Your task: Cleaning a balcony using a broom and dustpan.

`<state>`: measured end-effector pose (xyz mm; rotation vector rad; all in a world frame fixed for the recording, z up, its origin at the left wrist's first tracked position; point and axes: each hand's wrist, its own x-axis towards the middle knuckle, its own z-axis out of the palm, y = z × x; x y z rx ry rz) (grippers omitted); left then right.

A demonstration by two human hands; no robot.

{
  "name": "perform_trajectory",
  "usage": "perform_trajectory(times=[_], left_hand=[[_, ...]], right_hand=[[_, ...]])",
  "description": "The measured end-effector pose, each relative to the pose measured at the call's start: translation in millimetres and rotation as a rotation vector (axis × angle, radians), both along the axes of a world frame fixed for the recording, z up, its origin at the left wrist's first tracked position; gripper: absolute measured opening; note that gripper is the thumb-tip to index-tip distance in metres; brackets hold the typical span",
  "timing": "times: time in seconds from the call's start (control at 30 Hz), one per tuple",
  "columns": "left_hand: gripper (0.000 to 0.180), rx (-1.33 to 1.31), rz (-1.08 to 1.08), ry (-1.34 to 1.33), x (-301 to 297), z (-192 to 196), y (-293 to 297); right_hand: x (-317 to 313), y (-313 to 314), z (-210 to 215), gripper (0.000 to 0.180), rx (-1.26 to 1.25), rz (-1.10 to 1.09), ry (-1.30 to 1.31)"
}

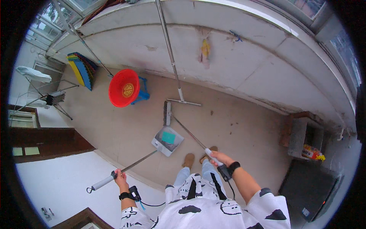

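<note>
My left hand (120,178) is closed round the long metal handle of a grey dustpan (166,150), near its light grey grip. In the pan lies a flat teal piece (168,137), with some grey dirt around it. My right hand (222,158) grips the pale upper end of a broom (167,113). Its dark-bristled head rests on the floor just beyond the pan, apart from the teal piece. Right beside the broom head is the wide blade of a floor squeegee (184,102), whose pole leans on the wall.
A red basin (116,96) sits on a blue stool (143,94) at the left. Colourful foam mats (79,71) lean behind it, near a folding rack (53,100). At right are a grey shelf box (298,136) and a black cabinet (308,187). Dark specks (231,133) dot the floor.
</note>
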<state>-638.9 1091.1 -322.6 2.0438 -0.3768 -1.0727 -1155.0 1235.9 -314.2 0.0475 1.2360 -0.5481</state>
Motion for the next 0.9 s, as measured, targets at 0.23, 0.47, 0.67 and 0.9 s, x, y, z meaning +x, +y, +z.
perform_trajectory(times=[0.23,0.47,0.67,0.9], left_hand=[[0.032,0.035,0.174,0.111,4,-35,8],[0.028,0.283,-0.055,0.178,-3,-114,35],[0.042,0.101,-0.935,0.268,-233,-63,-93],[0.06,-0.375,-1.151,0.0,-416,-9,-321]], right_hand=[[-62,144,85,0.033,0.248,-0.196,0.111],[-80,232,128,0.035,0.246,0.005,0.306],[-49,329,141,0.042,0.188,0.113,0.576],[-21,295,166,0.034,0.385,0.784,1.219]])
